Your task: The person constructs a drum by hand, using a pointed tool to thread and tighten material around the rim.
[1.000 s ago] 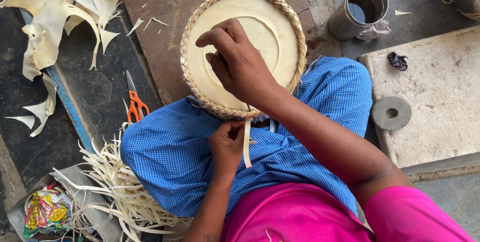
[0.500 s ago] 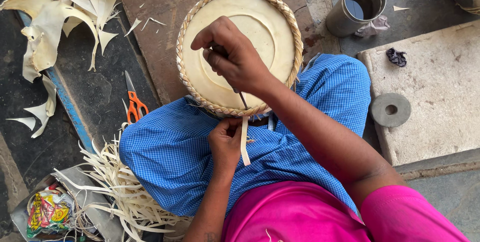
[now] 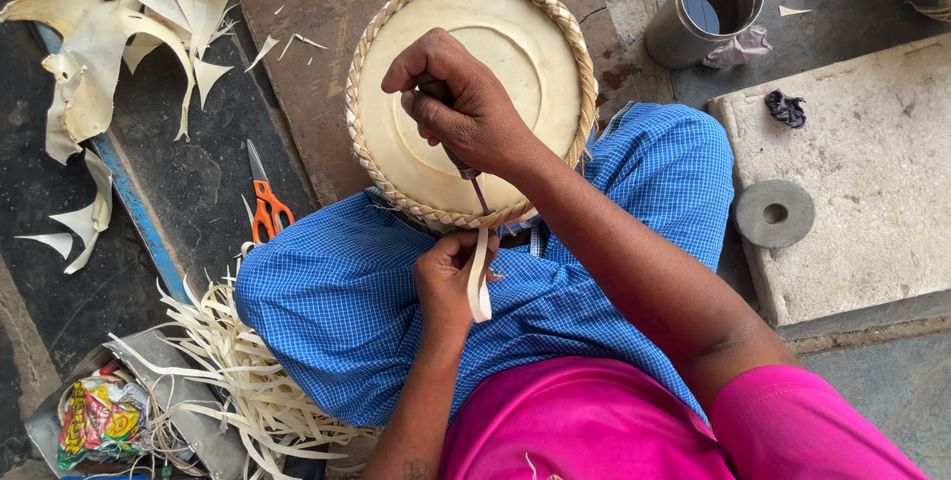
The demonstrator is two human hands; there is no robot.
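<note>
Floor-level craft workspace: palm-leaf scraps (image 3: 119,34), cut strips (image 3: 238,381), scissors (image 3: 265,205), stone slab (image 3: 872,183)

round cream plate (image 3: 515,54), braided pale rim, propped tilted on blue checked cloth (image 3: 357,302) | thin metal tool (image 3: 474,183) at plate's near rim | pale strip (image 3: 478,277) hanging just below plate, over cloth

Only one package in view, a crumpled plastic snack wrapper in yellow, red and green (image 3: 97,419), lying at the bottom left corner on a grey tray beside the pale leaf strips.
</note>
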